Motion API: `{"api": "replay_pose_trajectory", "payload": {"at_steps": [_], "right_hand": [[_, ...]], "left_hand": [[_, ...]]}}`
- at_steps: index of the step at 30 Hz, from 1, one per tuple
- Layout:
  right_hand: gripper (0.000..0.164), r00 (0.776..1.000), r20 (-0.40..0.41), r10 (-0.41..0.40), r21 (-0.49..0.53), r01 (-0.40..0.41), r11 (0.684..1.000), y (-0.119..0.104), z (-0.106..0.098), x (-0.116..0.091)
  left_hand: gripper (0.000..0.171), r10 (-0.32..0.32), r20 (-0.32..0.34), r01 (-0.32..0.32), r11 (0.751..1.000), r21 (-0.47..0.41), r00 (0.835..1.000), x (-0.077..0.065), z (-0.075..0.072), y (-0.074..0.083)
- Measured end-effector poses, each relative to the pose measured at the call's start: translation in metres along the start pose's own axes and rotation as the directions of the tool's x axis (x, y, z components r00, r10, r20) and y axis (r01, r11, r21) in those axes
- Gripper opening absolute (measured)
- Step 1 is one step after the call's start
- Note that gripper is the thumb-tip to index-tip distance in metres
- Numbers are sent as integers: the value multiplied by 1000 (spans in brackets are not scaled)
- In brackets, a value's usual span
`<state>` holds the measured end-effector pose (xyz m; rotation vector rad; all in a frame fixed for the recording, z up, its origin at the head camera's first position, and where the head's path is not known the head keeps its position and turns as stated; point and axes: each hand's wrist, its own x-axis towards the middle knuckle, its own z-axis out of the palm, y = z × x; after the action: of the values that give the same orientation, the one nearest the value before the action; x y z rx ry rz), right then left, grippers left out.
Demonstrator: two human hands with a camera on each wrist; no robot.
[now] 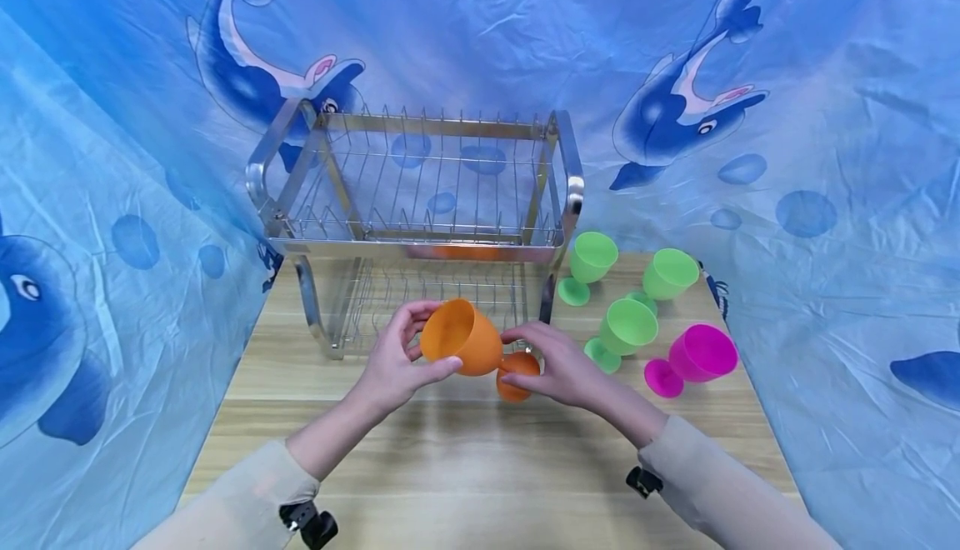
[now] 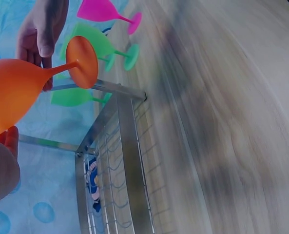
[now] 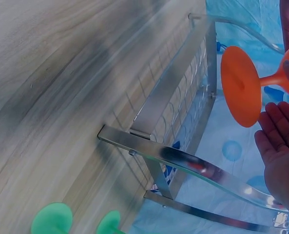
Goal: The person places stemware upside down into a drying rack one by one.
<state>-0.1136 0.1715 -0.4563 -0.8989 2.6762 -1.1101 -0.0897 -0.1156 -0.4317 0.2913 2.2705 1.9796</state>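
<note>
Left hand [image 1: 393, 367] grips an orange cup [image 1: 481, 345]; whether the right hand [image 1: 561, 365] does too, I can't tell. Likely positioning it; next needs steady support.

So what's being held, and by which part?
The orange cup, by its bowl, in the left hand; the right hand is beside the stem, contact unclear.

A pale wood-grain worktop [image 1: 450, 475] spans the lower middle of the head view. On it, at the frame's centre, stands a two-tier silver metal wire rack [image 1: 360, 247]. Right of centre, three light-green stemmed goblets [image 1: 628, 327] stand upright near one magenta stemmed goblet [image 1: 703, 353], also upright.
</note>
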Motion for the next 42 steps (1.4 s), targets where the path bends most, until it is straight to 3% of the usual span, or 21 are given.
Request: {"api": "replay_pose_trajectory", "payload": {"at_steps": [10, 16, 24, 29, 33, 35, 37, 39, 42], "right_hand": [[37, 999, 2, -49, 11, 49, 999, 3, 5, 7], [23, 997, -4, -76, -32, 76, 997, 4, 9, 9], [15, 997, -27, -74, -24, 73, 997, 5, 13, 8], [13, 998, -19, -56, -4, 56, 998, 5, 11, 8], [13, 997, -6, -71, -32, 71, 997, 5, 7, 7], [12, 996, 3, -88, -52, 88, 995, 7, 4, 7], [13, 994, 11, -104, -78, 105, 991, 7, -1, 7], [13, 993, 26, -118, -125, 120, 985, 8, -6, 8], [14, 989, 58, -134, -200, 143, 969, 8, -14, 9]], "left_hand": [[78, 5, -6, -5, 1000, -24, 1000, 0, 1, 0], [79, 9, -4, -9, 1000, -18, 1000, -1, 2, -1], [81, 16, 6, -16, 1000, -27, 1000, 0, 1, -3], [86, 30, 57, -30, 1000, 7, 998, -1, -6, -3], [97, 72, 133, -86, 991, 102, 989, 1, -18, 3], [102, 112, 181, -147, 971, 190, 977, 4, -25, 9], [106, 148, 233, -216, 928, 303, 961, 7, -33, 16], [109, 170, 282, -284, 852, 439, 944, 9, -38, 25], [112, 189, 357, -380, 706, 598, 915, 11, -41, 39]]}}
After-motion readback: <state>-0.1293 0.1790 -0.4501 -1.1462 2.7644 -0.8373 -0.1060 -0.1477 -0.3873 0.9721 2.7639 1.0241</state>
